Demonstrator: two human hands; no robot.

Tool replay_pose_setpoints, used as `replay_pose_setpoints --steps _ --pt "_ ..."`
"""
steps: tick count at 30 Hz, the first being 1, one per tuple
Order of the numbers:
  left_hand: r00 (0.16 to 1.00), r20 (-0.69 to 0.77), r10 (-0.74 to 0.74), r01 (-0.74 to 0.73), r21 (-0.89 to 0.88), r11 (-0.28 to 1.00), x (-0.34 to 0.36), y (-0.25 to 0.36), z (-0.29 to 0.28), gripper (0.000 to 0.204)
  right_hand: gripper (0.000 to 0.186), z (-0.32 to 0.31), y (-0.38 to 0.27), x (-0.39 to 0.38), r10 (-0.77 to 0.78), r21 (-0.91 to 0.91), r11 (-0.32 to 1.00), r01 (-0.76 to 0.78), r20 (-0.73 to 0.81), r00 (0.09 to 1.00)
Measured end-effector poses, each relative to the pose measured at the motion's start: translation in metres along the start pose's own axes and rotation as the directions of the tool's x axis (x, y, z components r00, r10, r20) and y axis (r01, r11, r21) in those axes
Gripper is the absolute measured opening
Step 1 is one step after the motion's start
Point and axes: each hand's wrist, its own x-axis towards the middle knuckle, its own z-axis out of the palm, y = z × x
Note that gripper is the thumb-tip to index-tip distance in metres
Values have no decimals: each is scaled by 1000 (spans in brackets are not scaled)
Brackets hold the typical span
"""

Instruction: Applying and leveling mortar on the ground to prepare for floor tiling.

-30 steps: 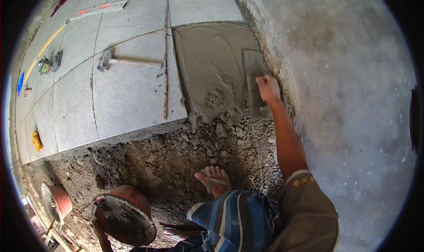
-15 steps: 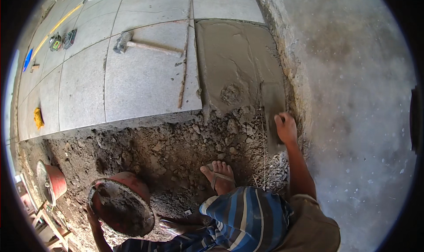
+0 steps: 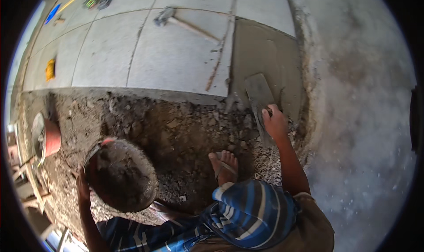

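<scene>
My right hand (image 3: 275, 122) is closed on a flat, rectangular plastering float (image 3: 260, 91). The float lies slanted across the near end of a patch of wet grey mortar (image 3: 265, 47), and its lower end reaches over the rough soil edge. At the left, my left hand (image 3: 82, 185) grips the rim of a mortar-caked red bucket (image 3: 121, 174). The bucket's wide mouth faces up toward me, with dark grey mortar inside. Most of my left fingers are hidden by the rim.
Large grey floor tiles (image 3: 176, 60) border the mortar, with a hammer (image 3: 187, 27) and a thin stick (image 3: 219, 58) on them. A yellow sponge (image 3: 50, 69) lies farther left. Another red bucket (image 3: 52, 136) stands on the broken soil (image 3: 181, 128). Smooth concrete (image 3: 353, 119) runs along the right.
The float has moved left onto the mortar, now slanted. The round rough spot in the mortar no longer shows. My left hand has turned the bucket's mouth further upward. The whole view has shifted.
</scene>
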Motion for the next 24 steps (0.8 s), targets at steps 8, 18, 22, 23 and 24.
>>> replay_pose_setpoints --steps 8,18,22,23,24 --pt "992 -125 10 -13 -21 1000 1 -3 6 73 39 -24 54 -44 58 96 993 -67 100 993" --pt "712 -156 685 -616 330 715 -52 48 52 41 35 -60 -97 -56 -262 114 964 241 234 936" --pt "750 -142 646 -572 349 742 -85 89 77 35 35 -41 -193 -61 -779 36 528 848 418 467" --pt "758 -153 634 -565 332 755 -91 96 81 35 34 -34 -215 -60 -835 -3 403 915 408 369" --pt "777 -164 607 -537 331 776 -97 100 84 35 32 -26 -235 -62 -890 -64 257 964 375 261"
